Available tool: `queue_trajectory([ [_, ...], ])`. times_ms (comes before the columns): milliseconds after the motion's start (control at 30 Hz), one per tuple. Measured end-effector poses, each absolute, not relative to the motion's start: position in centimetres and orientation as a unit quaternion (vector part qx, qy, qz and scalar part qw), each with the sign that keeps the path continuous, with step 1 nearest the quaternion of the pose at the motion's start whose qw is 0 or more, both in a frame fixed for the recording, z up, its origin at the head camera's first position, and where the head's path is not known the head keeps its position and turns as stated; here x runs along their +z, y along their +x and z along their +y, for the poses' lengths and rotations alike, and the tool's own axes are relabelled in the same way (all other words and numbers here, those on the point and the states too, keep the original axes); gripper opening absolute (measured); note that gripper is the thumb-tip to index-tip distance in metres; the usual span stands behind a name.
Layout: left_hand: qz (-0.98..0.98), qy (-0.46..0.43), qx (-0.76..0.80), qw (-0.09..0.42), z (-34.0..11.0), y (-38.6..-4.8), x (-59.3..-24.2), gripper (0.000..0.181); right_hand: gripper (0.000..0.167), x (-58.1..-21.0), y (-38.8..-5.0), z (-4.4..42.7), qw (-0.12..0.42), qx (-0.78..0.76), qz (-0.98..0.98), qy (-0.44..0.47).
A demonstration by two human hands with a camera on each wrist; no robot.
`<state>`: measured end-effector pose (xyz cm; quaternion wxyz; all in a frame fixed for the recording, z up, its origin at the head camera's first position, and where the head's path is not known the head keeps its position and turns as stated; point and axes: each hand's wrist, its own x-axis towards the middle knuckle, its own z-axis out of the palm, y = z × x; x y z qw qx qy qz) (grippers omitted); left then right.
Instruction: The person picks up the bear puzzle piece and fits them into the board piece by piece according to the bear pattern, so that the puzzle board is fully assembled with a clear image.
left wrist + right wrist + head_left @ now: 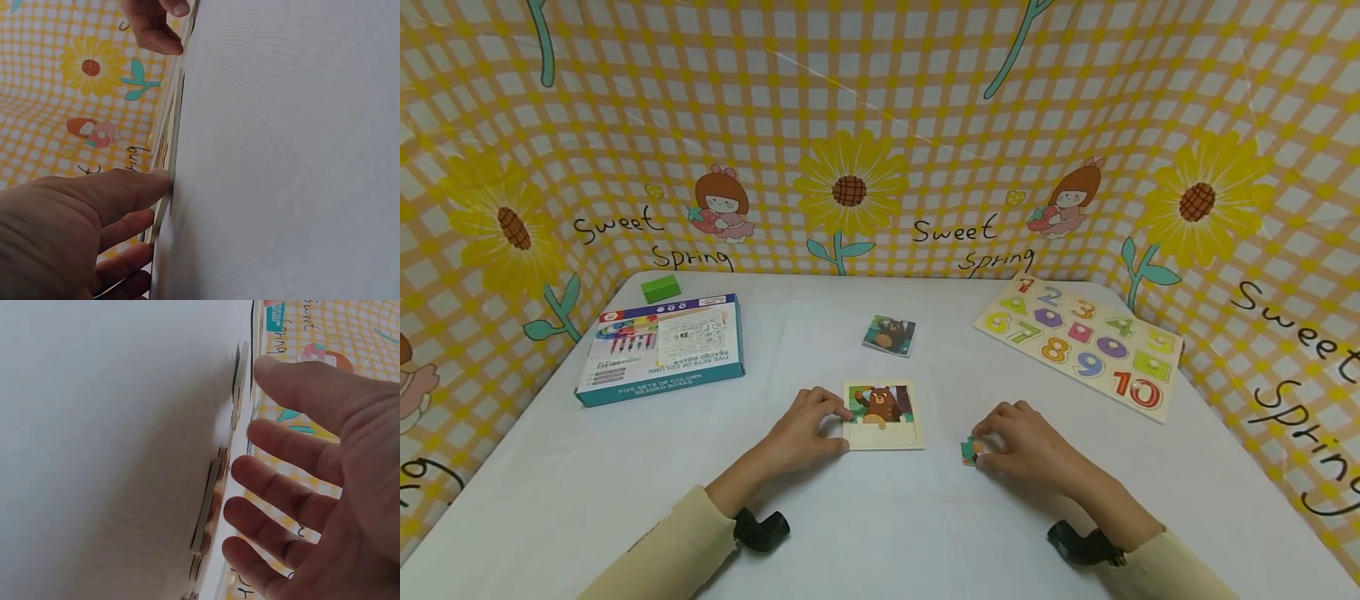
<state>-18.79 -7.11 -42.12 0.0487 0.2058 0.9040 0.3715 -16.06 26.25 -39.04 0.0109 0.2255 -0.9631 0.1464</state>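
A small wooden puzzle board (883, 437) lies flat, its upper part showing a brown bear picture (882, 403) and its lower part bare wood. My left hand (805, 429) rests at the board's left side, thumb by the near left corner and index finger on the left rim. To the right of the board, my right hand (1018, 442) hovers low over small picture pieces (967, 454), teal and orange where they show. Several pieces (206, 506) lie under that hand in the right wrist view, its fingers spread loosely above them. The palm hides most of them from the head camera.
Beyond the board lies a bear picture card (889, 334). A boxed bead toy (662, 350) and a green block (660, 288) sit at the left. At the right is a wooden number board (1078, 342). Checked cloth (880, 100) hangs behind the white table.
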Motion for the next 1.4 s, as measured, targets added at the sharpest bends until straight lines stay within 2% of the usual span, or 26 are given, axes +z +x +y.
queue_trajectory([
  [400,0.903,0.210,0.371,0.048,-7.06,-18.80,-42.05,0.031,0.025,-39.71,-15.63,26.94,0.008,0.153,-0.962,0.225],
  [1400,0.901,0.215,0.374,0.046,-7.20,-18.76,-42.06,0.031,0.024,-39.55,-15.47,26.62,0.043,0.160,-0.957,0.240],
])
